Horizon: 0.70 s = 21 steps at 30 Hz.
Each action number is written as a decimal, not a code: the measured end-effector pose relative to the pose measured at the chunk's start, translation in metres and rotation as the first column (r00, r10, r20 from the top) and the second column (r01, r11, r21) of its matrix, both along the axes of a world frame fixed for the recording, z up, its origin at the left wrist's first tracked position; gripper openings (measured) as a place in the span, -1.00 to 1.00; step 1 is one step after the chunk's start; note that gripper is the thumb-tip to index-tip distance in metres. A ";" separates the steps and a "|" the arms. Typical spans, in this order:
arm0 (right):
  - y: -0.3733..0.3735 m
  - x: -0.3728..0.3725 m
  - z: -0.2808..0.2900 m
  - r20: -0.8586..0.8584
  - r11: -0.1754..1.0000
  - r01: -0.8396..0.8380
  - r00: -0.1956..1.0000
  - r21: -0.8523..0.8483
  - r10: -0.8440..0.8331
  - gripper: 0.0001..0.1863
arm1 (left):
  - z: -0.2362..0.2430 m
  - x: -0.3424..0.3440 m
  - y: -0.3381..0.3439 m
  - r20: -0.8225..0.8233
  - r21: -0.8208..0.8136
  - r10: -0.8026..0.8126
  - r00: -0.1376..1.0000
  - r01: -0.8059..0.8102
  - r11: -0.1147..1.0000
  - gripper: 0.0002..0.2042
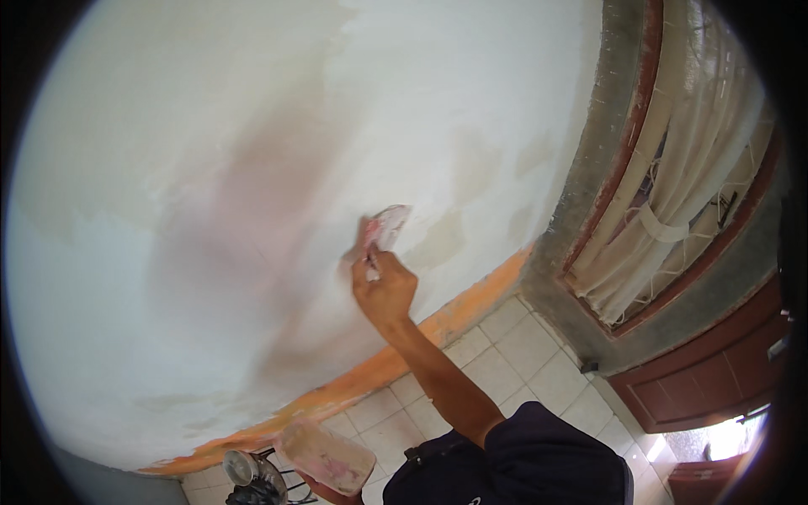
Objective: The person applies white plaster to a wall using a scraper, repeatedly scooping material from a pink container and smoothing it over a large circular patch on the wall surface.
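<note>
My right hand (385, 290) is closed around a putty knife (387, 229), its wide blade smeared with pale filler and set against the white wall (278, 202). Reddish colour shows on the knife near my fingers. Low in the view, a shallow rectangular tray (326, 455) with whitish and pinkish residue rests on my left hand (332, 493). Most of that hand is hidden beneath the tray, so its fingers do not show. Damp-looking greyish patches (438, 238) mark the wall to the right of the knife.
An orange band (471, 295) runs along the wall's foot above pale floor tiles (526, 353). A round container (241, 465) and a black bundle (257, 491) sit by a dark metal frame at lower left. On the right are a curtained window (665, 219) and a brown door (707, 362).
</note>
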State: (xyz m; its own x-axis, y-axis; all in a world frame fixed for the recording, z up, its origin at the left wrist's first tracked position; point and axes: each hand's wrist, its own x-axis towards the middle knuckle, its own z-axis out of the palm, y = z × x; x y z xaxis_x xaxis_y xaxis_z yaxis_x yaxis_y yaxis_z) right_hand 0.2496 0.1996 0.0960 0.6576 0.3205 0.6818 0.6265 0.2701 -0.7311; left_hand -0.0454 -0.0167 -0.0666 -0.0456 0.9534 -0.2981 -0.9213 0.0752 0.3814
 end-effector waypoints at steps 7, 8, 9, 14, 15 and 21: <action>-0.066 0.009 -0.010 -0.295 0.977 -0.179 0.933 0.116 0.206 -0.87 | -0.005 0.011 0.003 -0.215 0.049 0.056 0.975 -0.046 0.998 -0.37; -0.066 0.032 -0.032 -0.378 0.990 -0.119 0.916 0.072 0.137 -0.88 | -0.001 0.011 0.004 -0.176 0.016 0.047 0.983 -0.045 0.999 -0.32; -0.071 0.062 -0.041 -0.427 0.987 -0.073 0.904 -0.145 0.004 -0.82 | 0.003 0.011 0.000 -0.136 -0.021 0.051 0.989 -0.054 0.998 -0.25; -0.042 0.159 -0.097 -0.559 0.982 0.186 0.811 -0.034 -0.172 -0.76 | -0.014 0.005 -0.009 0.047 0.149 -0.154 0.987 0.145 0.978 -0.18; -0.038 0.155 -0.091 -0.507 0.985 0.164 0.845 -0.056 -0.169 -0.75 | -0.018 0.006 -0.011 0.020 0.128 -0.115 0.993 0.111 0.986 -0.19; -0.004 0.068 -0.061 -0.343 0.990 0.123 0.934 0.064 -0.094 -0.76 | -0.018 -0.001 -0.011 0.002 0.010 -0.057 0.998 0.056 0.998 -0.19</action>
State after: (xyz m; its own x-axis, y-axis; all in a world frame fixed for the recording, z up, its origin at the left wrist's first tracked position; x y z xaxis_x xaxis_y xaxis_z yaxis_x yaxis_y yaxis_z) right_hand 0.3178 0.1952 0.0352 0.8817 0.1863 0.4335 0.3744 0.2831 -0.8830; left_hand -0.0462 -0.0279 -0.0845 0.0090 0.9575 -0.2884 -0.9165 0.1233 0.3805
